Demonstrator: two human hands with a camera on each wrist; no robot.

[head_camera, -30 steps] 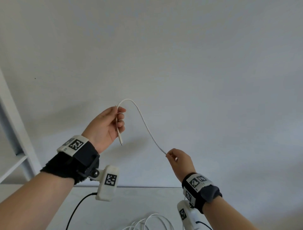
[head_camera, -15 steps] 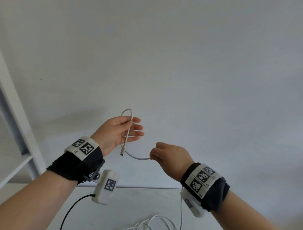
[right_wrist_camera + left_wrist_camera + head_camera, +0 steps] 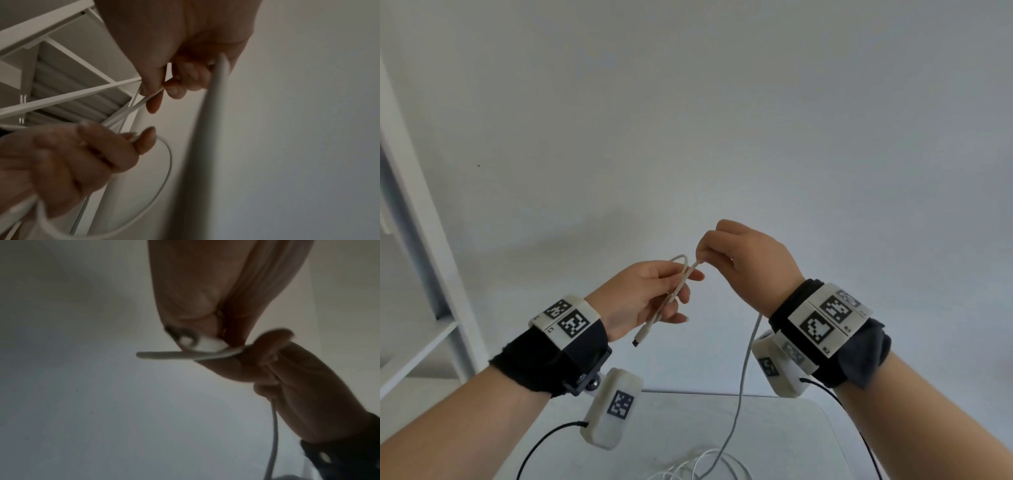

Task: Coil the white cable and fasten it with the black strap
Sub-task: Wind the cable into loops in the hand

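Note:
Both hands are raised in front of a pale wall. My left hand (image 3: 654,294) grips a small loop of the white cable (image 3: 674,291), with the plug end (image 3: 642,337) sticking out below the fingers. My right hand (image 3: 732,260) pinches the cable (image 3: 141,102) just right of the loop, close to the left fingertips. From the right hand the cable (image 3: 743,370) hangs down to loose turns on the white table (image 3: 791,428). The loop (image 3: 162,170) also shows in the right wrist view, and the plug (image 3: 201,344) in the left wrist view. No black strap is in view.
A white shelf frame (image 3: 424,240) stands at the left. Thin black leads (image 3: 541,445) run from the wrist cameras over the table.
My right hand rose and swung up over the left fingertips, carrying the cable with it. The left hand holds the loop and has tilted, so the plug end points down to the left.

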